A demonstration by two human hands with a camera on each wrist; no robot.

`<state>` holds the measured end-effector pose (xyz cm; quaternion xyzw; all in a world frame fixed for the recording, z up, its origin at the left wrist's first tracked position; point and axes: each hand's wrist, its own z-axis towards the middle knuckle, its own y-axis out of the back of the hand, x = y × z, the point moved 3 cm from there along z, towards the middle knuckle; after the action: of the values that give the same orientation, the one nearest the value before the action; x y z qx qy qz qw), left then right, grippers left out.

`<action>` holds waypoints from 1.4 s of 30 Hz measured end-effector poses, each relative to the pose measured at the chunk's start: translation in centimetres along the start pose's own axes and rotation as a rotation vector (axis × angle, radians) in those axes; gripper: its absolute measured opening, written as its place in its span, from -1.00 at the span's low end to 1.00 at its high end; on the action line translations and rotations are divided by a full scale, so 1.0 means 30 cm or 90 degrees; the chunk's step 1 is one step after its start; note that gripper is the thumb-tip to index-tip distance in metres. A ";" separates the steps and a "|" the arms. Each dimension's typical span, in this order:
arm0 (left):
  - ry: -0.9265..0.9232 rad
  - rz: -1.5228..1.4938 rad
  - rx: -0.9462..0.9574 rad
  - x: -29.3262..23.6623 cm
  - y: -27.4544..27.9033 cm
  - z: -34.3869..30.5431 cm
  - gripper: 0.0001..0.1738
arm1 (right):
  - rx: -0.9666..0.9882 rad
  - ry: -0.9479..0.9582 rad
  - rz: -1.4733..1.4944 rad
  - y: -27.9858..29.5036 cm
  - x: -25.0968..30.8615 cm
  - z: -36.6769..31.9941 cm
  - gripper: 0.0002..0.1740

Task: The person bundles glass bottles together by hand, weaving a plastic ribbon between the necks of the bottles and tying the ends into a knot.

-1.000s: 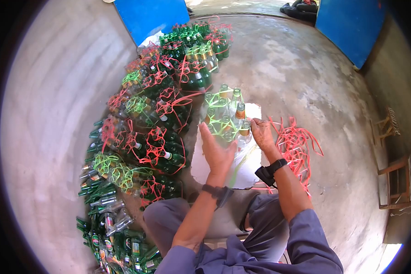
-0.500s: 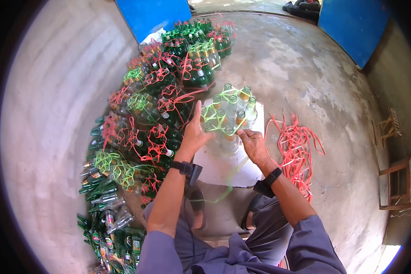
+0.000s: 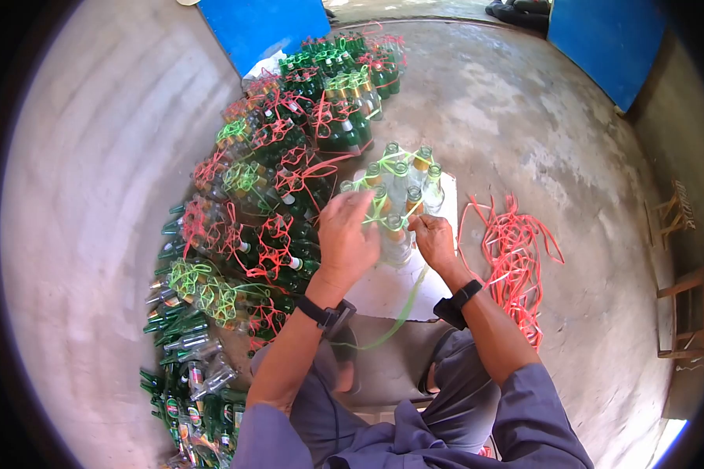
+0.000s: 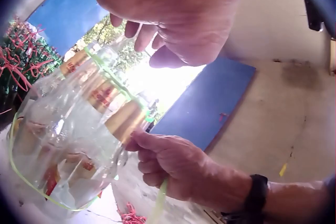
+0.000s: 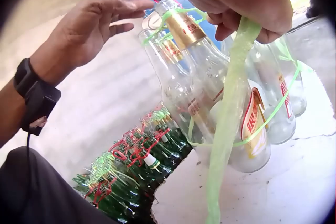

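A cluster of clear glass bottles [image 3: 397,248] with gold neck labels stands upright on a white board [image 3: 356,285]. Green plastic strapping weaves around their necks, and another green band [image 5: 286,100] circles their bodies. My right hand [image 3: 436,241] pinches the strapping by the near right neck, with a loose green tail [image 5: 224,124] hanging from its fingers. Beside the near left necks is my left hand [image 3: 348,238]. Its fingers [image 5: 123,6] extend toward the bottle tops in the right wrist view, and nothing is in its grip.
Many strapped bundles of green and clear bottles [image 3: 278,227] crowd the floor at left, with loose bottles [image 3: 192,391] lying nearer. A tangle of red strapping [image 3: 508,262] lies right of the board. A wooden stool [image 3: 684,313] stands far right; blue doors [image 3: 606,51] flank the doorway.
The bottle cluster has turned on the board. My left hand went from its near side out to the left, then back in over the near left necks. My right hand came slightly nearer me.
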<state>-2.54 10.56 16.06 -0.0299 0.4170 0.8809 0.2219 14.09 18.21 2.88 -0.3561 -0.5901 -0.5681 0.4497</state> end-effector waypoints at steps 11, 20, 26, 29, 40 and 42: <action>-0.023 -0.093 0.264 -0.014 -0.188 0.037 -0.11 | 0.006 -0.121 0.023 -0.036 -0.040 0.038 -0.61; -0.026 0.018 0.367 -0.015 -0.201 0.087 -0.01 | 0.015 -0.170 -0.022 -0.051 -0.071 0.058 -0.54; -0.170 0.072 0.346 -0.010 -0.159 0.140 -0.12 | 0.064 -0.120 0.119 -0.020 -0.075 0.054 -0.50; -0.157 0.082 0.311 -0.008 -0.130 0.168 -0.22 | 0.096 -0.101 0.145 0.002 -0.046 0.042 -0.49; 0.072 -0.077 0.435 0.151 -0.113 0.201 -0.59 | 0.137 -0.029 0.186 0.024 0.043 0.022 -0.64; 0.076 -0.097 0.438 0.162 -0.112 0.208 -0.63 | 0.152 -0.059 0.220 0.028 0.045 0.022 -0.65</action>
<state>-4.69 18.87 16.56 -0.0357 0.6978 0.6667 0.2595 14.32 18.83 4.48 -0.4220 -0.6034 -0.3916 0.5518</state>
